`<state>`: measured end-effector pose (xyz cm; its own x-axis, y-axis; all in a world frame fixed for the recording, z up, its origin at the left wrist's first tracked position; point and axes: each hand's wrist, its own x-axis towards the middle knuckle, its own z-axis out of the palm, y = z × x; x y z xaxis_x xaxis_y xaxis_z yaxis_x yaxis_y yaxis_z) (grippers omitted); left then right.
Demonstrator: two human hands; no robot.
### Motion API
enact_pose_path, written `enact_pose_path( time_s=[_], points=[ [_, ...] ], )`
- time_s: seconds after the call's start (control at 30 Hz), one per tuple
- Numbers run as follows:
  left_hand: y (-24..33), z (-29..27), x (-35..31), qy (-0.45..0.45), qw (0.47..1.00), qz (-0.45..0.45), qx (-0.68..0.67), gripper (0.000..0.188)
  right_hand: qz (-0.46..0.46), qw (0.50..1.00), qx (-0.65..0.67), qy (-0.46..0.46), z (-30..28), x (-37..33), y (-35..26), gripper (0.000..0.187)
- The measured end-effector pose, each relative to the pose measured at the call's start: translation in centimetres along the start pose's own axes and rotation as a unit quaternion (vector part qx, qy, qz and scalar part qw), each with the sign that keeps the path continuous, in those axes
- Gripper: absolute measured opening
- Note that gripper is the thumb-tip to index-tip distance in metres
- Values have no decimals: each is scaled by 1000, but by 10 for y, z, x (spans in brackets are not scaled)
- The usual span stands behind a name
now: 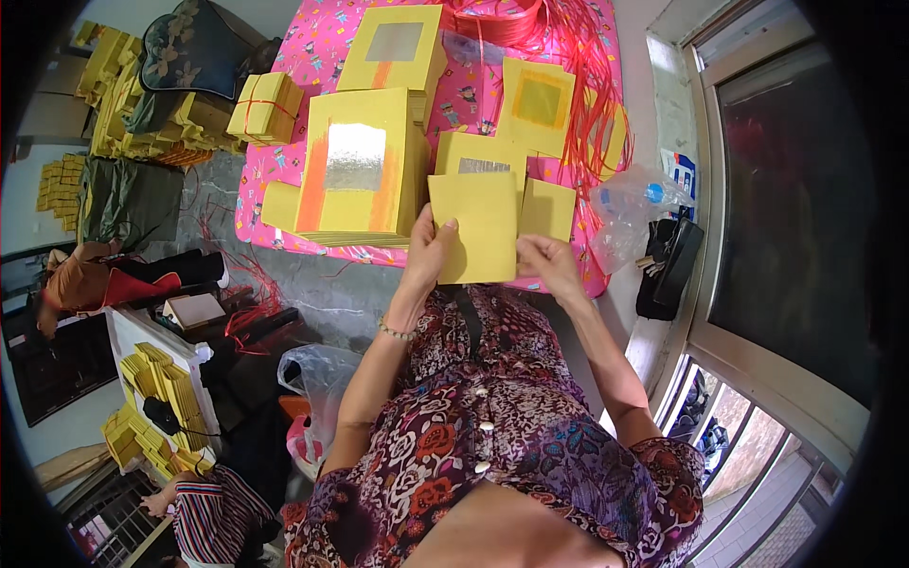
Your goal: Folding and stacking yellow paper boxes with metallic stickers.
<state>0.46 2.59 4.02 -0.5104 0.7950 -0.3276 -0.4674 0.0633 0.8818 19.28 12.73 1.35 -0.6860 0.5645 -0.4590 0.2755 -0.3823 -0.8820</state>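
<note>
My left hand [432, 250] grips the left edge of a yellow paper piece [483, 222], thumb on its plain face. I cannot tell whether it is one folded sheet or several. My right hand [552, 265] is closed, its bent fingers at the right edge of the same piece. Just beyond lies yellow paper with a silver patch [485, 165], partly covered. To the left stands a thick stack of yellow paper [318, 161], topped with a silver square and orange bands. Another such stack [358, 61] is behind it.
The pink patterned table [265, 189] carries red plastic strands [582, 90] and a tied yellow bundle [263, 109]. A clear plastic bag [625, 213] is at its right edge, by the window frame [705, 189]. At the left, two other people [123, 284] are near more yellow stacks [166, 393].
</note>
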Motion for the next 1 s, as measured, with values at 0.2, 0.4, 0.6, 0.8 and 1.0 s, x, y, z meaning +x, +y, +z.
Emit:
enact_pose_path(
  time_s=[0.2,0.4,0.6,0.8,1.0],
  points=[
    [-16,-1,-15,-75,994,-12,81,31,-49,995,49,76,-4,9,-28,23],
    [-16,1,-22,-77,994,-34,69,35,-23,994,56,93,-1,-2,-51,21],
    [-30,-3,-23,-68,989,-64,118,36,-39,994,53,90,-10,-2,-35,20],
    [-26,2,-24,-56,988,-62,132,33,-96,994,48,23,-5,-18,-23,21],
    [-13,9,-24,-98,986,57,122,28,-199,969,-108,100,1,-31,-46,32]
  ],
)
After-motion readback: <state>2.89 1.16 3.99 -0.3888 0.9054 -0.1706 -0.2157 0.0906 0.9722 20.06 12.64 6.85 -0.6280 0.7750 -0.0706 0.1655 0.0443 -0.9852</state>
